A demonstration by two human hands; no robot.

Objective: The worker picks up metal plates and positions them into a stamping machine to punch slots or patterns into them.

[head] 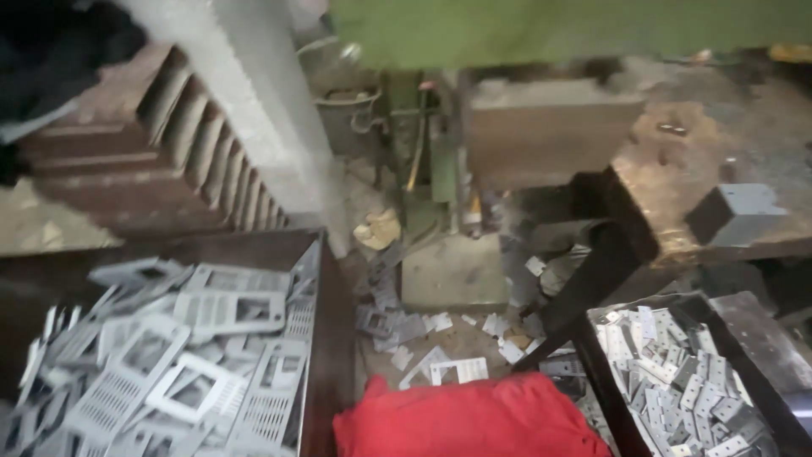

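Head view looks down at a cluttered press-shop floor, and neither of the person's hands shows anywhere in it, so how far open they are and what they hold cannot be told.

Largest is the green machine body [558, 30] across the far edge, with a grey slanted column [254, 110] and a ribbed brown casting [161, 144] at far left. A rusty brown work table [677, 186] stands at right, a small grey metal block [740, 211] resting on it. At near left a dark bin [326, 338] is heaped with large stamped grey panels [228, 309], flat sheets with rectangular windows and slotted grilles, lying crosswise over one another. A red cloth [469, 419] covers the near centre. At near right a black tray [622, 398] holds small punched metal plates [677, 381], loosely piled. Between bin and tray, offcuts [440, 326] are scattered on the floor beside a grey base block [452, 271].

Judging from the layout, work here is lifting one stamped piece from a heap. Doing that well likely means taking a top panel that lies free, gripping by a plain edge away from the cut windows, since sheared edges look sharp, and raising it straight so neighbours do not snag.
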